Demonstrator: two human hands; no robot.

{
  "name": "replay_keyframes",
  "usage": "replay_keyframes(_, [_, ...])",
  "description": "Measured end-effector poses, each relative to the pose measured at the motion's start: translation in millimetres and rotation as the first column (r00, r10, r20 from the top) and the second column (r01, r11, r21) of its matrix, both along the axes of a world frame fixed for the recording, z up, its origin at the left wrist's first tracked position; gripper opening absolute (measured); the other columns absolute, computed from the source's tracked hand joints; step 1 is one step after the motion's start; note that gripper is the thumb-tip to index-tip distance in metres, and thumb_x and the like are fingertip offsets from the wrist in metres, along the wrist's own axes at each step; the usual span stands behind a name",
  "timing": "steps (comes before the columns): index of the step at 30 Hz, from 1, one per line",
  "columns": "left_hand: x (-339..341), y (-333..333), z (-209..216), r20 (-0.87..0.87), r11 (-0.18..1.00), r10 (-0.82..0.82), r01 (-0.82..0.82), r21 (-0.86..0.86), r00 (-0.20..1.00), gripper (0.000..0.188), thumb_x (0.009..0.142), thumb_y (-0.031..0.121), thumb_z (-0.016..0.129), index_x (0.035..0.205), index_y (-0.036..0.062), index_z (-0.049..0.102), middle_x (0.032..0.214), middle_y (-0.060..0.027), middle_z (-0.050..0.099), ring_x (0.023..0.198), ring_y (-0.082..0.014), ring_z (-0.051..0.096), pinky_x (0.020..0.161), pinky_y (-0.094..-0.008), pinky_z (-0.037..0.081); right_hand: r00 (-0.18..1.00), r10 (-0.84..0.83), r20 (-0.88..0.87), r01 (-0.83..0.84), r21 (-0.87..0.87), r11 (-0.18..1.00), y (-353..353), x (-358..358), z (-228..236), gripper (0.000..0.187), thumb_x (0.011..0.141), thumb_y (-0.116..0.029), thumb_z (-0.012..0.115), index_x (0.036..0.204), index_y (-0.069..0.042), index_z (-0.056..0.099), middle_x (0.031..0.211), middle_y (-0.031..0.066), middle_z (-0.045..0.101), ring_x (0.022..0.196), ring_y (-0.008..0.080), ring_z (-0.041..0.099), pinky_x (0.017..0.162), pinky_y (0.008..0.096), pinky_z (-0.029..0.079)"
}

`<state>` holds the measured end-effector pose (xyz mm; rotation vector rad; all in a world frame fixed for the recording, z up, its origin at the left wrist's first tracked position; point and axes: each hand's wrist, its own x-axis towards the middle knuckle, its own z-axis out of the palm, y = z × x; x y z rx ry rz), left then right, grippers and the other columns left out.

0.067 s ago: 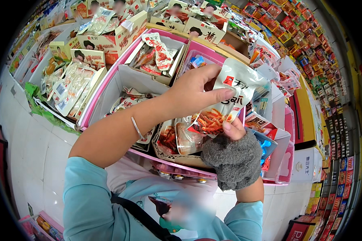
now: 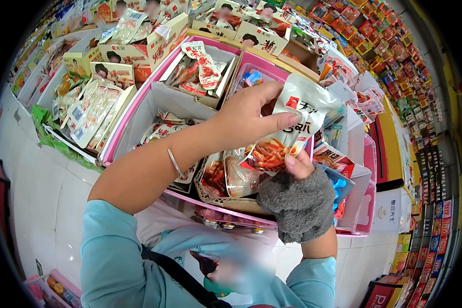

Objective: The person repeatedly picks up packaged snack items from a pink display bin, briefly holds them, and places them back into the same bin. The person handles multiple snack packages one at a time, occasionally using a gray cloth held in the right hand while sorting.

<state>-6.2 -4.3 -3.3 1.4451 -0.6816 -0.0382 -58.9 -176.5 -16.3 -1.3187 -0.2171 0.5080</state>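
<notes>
A silver-white snack pouch (image 2: 313,97) with a picture of reddish food on its lower part is held up between both my hands. My left hand (image 2: 251,114) pinches its left edge near the top, thumb across the front. Lower down, my right hand (image 2: 300,166) grips the pouch's bottom right side, its thumb on the front. A dark grey fluffy cloth (image 2: 296,208) wraps my right hand and wrist, hiding most of it. Right under the pouch, clear-fronted snack packets (image 2: 241,177) stand in a cardboard box.
A pink-rimmed bin (image 2: 138,100) holds several boxes of packets. At the left are open cartons of vacuum-packed snacks (image 2: 84,120). More printed cartons (image 2: 161,43) line the back. Shelves of colourful packets (image 2: 380,46) rise at the right, near a white carton (image 2: 390,210) on the tiled floor (image 2: 51,205).
</notes>
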Motion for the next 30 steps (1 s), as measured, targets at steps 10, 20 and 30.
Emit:
replay_keyframes(10, [21,68,-12,-0.01,0.893,-0.033,0.034,0.45,0.999,0.017,0.08,0.018,0.053,0.087,0.0035,0.051,0.074,0.0017,0.05,0.067,-0.0051,0.044,0.06,-0.0198,0.038,0.99,-0.02,0.138,-0.002,0.153,0.988,-35,25,-49,0.044,0.081,-0.018,0.047,0.118,0.001,0.035,0.114,0.013,0.045,0.105,0.0215,0.045,0.089,0.035,0.034])
replay_keyframes(20, [19,110,-23,0.194,0.557,-0.083,-0.116,0.822,0.977,0.015,0.076,0.017,0.05,0.077,0.002,0.051,0.066,-0.0081,0.052,0.06,-0.0211,0.05,0.054,-0.0327,0.039,0.99,-0.107,0.092,0.116,-0.105,0.988,-58,20,-44,0.058,0.077,-0.035,0.048,0.117,0.004,0.031,0.113,0.0181,0.043,0.102,0.0282,0.045,0.085,0.0402,0.037])
replay_keyframes(30, [29,97,-54,-0.154,-0.074,-0.131,0.146,0.987,0.979,0.029,0.073,0.011,0.047,0.101,0.0057,0.053,0.092,-0.0125,0.057,0.086,-0.0277,0.055,0.074,-0.0384,0.043,0.985,-0.165,0.049,0.17,-0.12,0.978,-57,23,-40,0.056,0.073,-0.035,0.054,0.111,0.002,0.038,0.104,0.0165,0.049,0.092,0.0276,0.05,0.08,0.0399,0.041])
